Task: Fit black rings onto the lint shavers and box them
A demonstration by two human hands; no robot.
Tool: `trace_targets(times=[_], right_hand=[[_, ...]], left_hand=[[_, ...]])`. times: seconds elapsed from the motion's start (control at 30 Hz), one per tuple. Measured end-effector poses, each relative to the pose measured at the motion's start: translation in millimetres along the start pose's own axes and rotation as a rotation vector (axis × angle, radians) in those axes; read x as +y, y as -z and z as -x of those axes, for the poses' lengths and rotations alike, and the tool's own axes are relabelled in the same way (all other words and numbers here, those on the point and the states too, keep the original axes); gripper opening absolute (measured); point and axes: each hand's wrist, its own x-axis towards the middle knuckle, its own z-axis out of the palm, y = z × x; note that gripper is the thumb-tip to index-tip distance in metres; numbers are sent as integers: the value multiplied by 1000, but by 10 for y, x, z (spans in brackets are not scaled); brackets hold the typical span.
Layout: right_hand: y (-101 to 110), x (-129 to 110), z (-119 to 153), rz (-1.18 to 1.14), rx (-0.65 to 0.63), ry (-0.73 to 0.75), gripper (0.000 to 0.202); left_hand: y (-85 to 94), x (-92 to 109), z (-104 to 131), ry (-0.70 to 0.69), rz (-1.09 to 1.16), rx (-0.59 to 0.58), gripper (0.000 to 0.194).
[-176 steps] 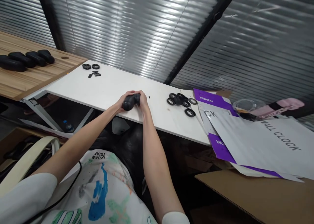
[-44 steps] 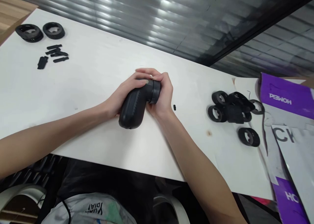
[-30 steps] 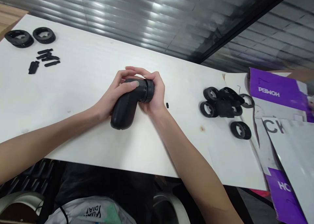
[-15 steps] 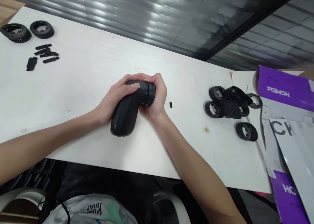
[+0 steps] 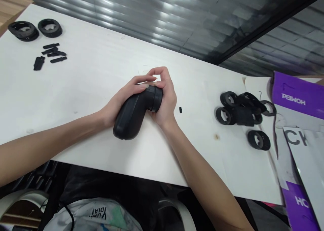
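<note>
A black angled device (image 5: 131, 113) with a rounded grip and a round collar is held just above the white table. My left hand (image 5: 124, 94) is closed around its upper side, the thumb lying along the top near the bend. On the collar end, my right hand (image 5: 167, 99) wraps the right side, with its thumb and bent forefinger near the top edge. The right palm hides part of the collar's end. Just right of this hand, a tiny black piece (image 5: 180, 109) lies on the table.
Black rings (image 5: 50, 28) and several flat black strips (image 5: 58, 59) lie at the far left. A cluster of black rings (image 5: 225, 115) sits at the right, with a separate ring (image 5: 258, 140) nearer me. Purple-and-white packaging (image 5: 301, 92) covers the right edge. A metal shutter (image 5: 141, 18) stands behind.
My right forefinger and thumb have shifted, the forefinger lifting into a bend above the collar. The device has tilted slightly in my hands. The camera view has moved a little.
</note>
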Motion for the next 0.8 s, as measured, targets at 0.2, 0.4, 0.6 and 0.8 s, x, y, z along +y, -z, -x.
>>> trace_targets(times=[0.2, 0.4, 0.6, 0.8], right_hand=[[-16, 5, 35, 45, 70, 62, 9], [-6, 47, 24, -26, 11, 110, 14], [-81, 148, -18, -34, 82, 118, 12], [-31, 241, -101, 78, 9, 112, 28]], left_hand=[[2, -1, -10, 72, 55, 36, 27], [-74, 32, -16, 155, 210, 124, 26], [-142, 21, -25, 147, 324, 230, 31], [-112, -74, -74, 81, 310, 239, 27]])
